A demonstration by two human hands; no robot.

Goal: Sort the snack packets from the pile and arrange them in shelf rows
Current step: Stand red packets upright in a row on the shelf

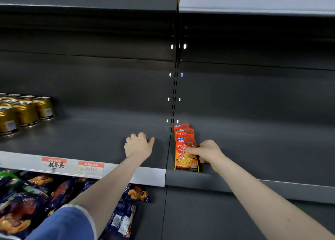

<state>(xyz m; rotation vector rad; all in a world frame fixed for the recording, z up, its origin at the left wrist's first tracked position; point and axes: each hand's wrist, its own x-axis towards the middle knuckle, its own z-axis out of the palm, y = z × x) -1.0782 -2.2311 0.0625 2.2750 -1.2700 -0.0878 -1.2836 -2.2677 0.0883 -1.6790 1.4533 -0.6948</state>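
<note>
1. Head view: the dark shelf (253, 140) carries a short row of orange snack packets (183, 133) just right of the upright divider.
2. Below left lies the pile (27, 200) of dark packets.
3. Left hand (138, 145) rests loosely curled on the shelf, holding nothing.
4. Right hand (208, 152) pinches the front packet (185, 160); it looks light, soft and slick, best held by its side edges.
</note>
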